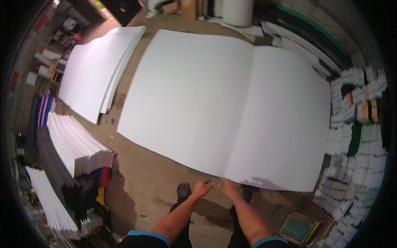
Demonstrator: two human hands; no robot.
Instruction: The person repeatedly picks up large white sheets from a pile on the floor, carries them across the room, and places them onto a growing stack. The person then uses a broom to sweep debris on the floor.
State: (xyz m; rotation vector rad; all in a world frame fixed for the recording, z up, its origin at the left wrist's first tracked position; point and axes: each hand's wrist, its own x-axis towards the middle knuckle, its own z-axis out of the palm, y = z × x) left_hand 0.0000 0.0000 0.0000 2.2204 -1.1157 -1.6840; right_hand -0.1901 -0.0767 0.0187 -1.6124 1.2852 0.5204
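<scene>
A very large white sheet lies spread on the floor in front of me, with a soft fold line running from its far edge down to its near edge. My left hand is just short of the near edge, fingers loosely bent and apart, with nothing seen in them. Beside it, my right hand reaches the sheet's edge close to the fold line; thumb and fingers look apart. Whether its fingertips touch the sheet I cannot tell. A hand's shadow falls on the sheet to the right.
Several more white sheets lie at the far left. Thick stacks of white sheets stand at the near left. Piled sheets line the right side, near a green-topped frame. A white roll stands at the back. My shoes are on the brown floor.
</scene>
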